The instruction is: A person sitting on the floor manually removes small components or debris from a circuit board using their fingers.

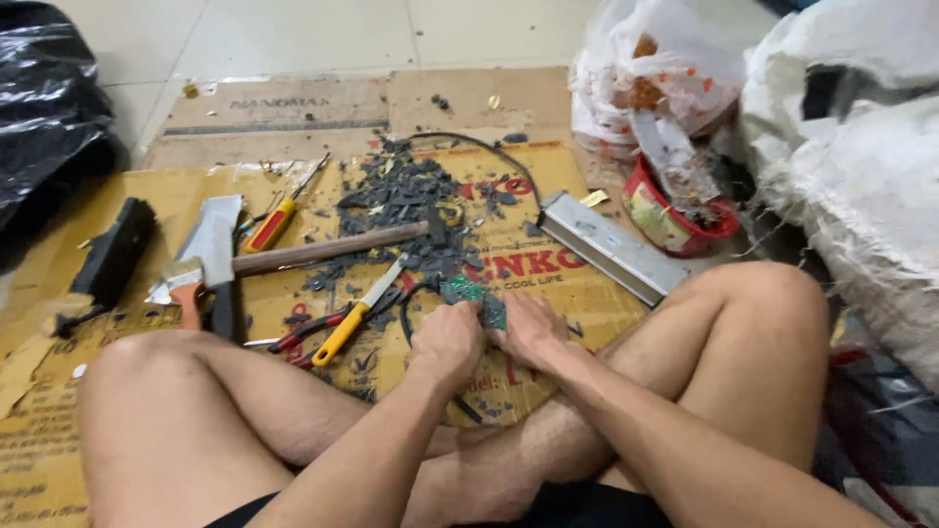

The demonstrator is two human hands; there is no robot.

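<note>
A small green circuit board (476, 298), its edges ragged, sits between both hands just above the cardboard (509, 196) on the floor. The left hand (448, 342) and right hand (530, 330) each clench one side of it (fingers curled under). Just left lie a yellow-handled screwdriver (354, 315) and red pliers (311, 332); farther off, a hammer (323, 249), black shards (406, 191) and a metal bar (611, 246).
</note>
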